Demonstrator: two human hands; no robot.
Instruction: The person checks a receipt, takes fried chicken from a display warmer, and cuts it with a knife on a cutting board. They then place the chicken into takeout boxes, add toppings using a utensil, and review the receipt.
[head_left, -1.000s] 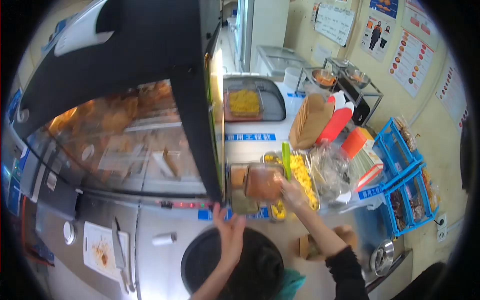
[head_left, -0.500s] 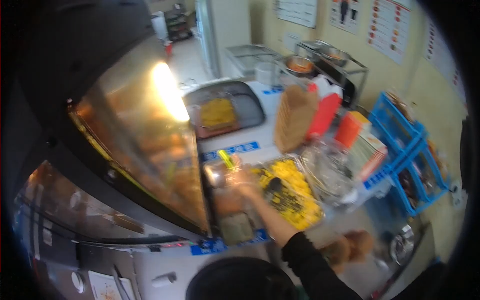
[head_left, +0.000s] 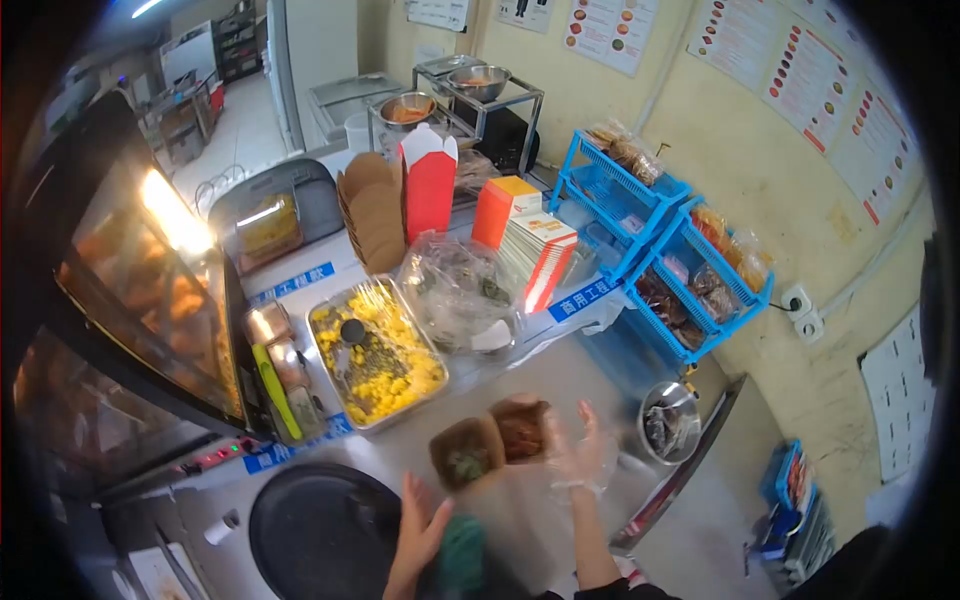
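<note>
Two brown paper boxes stand side by side on the steel counter. The left box (head_left: 466, 450) has something green in it, and the right box (head_left: 521, 430) holds reddish-brown food. My right hand (head_left: 578, 450), in a clear plastic glove, is just right of that box with its fingers apart and nothing in it. My bare left hand (head_left: 420, 530) is open below the left box, beside a green cloth or bag (head_left: 461, 553). A bright green handle (head_left: 275, 390) lies across small metal containers at the left. A wrapped tray of yellow food (head_left: 375, 355) sits behind the boxes.
A round black pan (head_left: 322, 530) is left of my left hand. A lit glass display case (head_left: 150, 290) stands at far left. A metal bowl (head_left: 669, 424) is at right. Behind are a plastic bag (head_left: 460, 295), red and white cartons (head_left: 430, 185) and blue baskets (head_left: 620, 215).
The view has turned to the right. My right hand has let go of the green-handled utensil and moved from the small containers to the boxes. My left hand is back in view.
</note>
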